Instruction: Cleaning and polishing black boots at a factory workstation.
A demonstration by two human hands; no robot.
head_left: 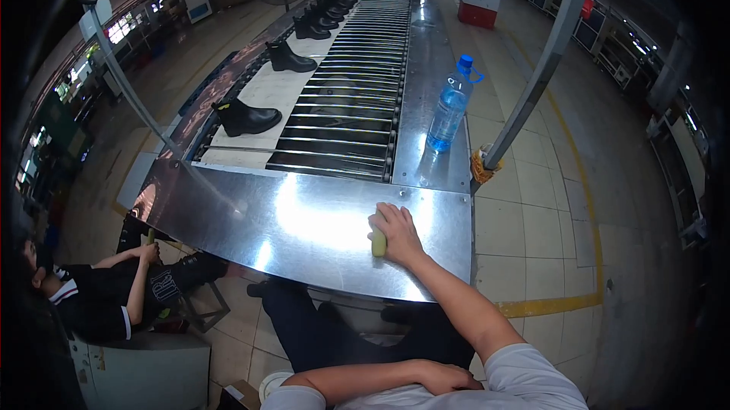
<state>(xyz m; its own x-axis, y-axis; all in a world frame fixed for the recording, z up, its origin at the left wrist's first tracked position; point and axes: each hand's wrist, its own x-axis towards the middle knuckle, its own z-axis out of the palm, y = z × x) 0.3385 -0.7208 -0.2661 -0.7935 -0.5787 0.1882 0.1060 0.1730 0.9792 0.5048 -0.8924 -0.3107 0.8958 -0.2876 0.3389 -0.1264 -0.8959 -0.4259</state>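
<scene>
My right hand (399,236) rests on the shiny metal end plate (220,220) of a conveyor. Its fingers are curled round a short yellow-green bar (379,242) with rounded ends, whose exact kind I cannot make out. My left forearm lies across my body, and my left hand (447,377) rests at my waist on the right side, its fingers mostly hidden. Past the plate, black ankle boots (247,116) stand in a row on a pale strip (243,149) along the left of the conveyor, toes pointing right. Neither hand touches them.
Metal rollers (342,106) run away beside the boots. A blue-capped water bottle (450,108) stands on the right metal edge. Slanting metal posts (544,68) rise at both sides. At lower left a seated person (95,288) holds a similar small bar.
</scene>
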